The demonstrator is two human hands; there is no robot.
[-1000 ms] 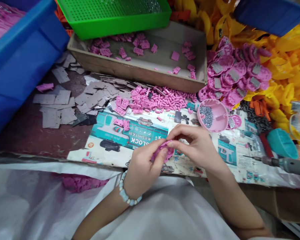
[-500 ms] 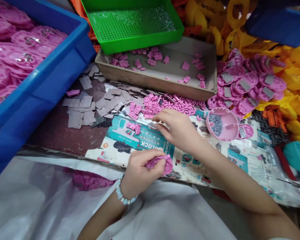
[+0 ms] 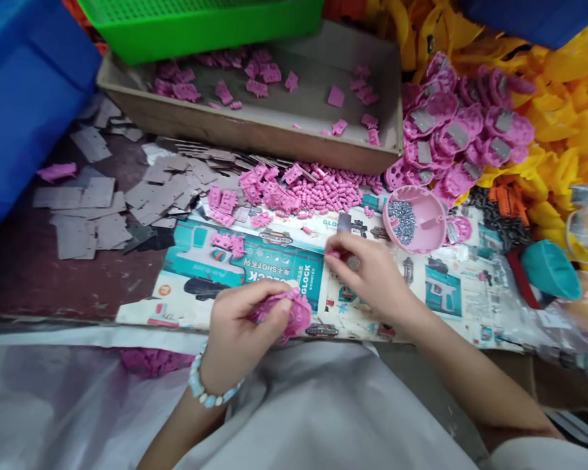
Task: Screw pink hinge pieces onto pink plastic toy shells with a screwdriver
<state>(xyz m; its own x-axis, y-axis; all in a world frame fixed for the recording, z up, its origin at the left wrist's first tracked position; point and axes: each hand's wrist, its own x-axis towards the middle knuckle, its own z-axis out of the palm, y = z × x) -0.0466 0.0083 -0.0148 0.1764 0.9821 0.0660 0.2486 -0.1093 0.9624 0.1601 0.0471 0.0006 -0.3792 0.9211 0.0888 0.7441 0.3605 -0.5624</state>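
My left hand (image 3: 247,323), with a beaded bracelet at the wrist, is closed around the edge of a pink plastic shell (image 3: 296,312). The fingers and palm hide part of the shell. To its right, my right hand (image 3: 367,271) is raised over the printed cardboard, pinching a small pink plastic part (image 3: 334,254) between thumb and index finger. A grey strip (image 3: 344,223) shows just beyond those fingertips; I cannot tell whether they touch it. Beyond the hands lie a heap of small ribbed pink pieces (image 3: 323,189) and several pink blocks (image 3: 269,189).
Grey metal plates (image 3: 91,199) are spread at left beside a blue bin (image 3: 29,111). A long box (image 3: 255,134) of pink parts sits behind, under a green tray (image 3: 200,32). A pink bowl (image 3: 434,225) holds screws. Pink shells (image 3: 458,134) and yellow parts (image 3: 563,143) are piled at right.
My right hand has drawn back from the pink heap and now pinches a small pink part. My left hand still grips the shell. The view has shifted, so the table contents sit further left and higher.
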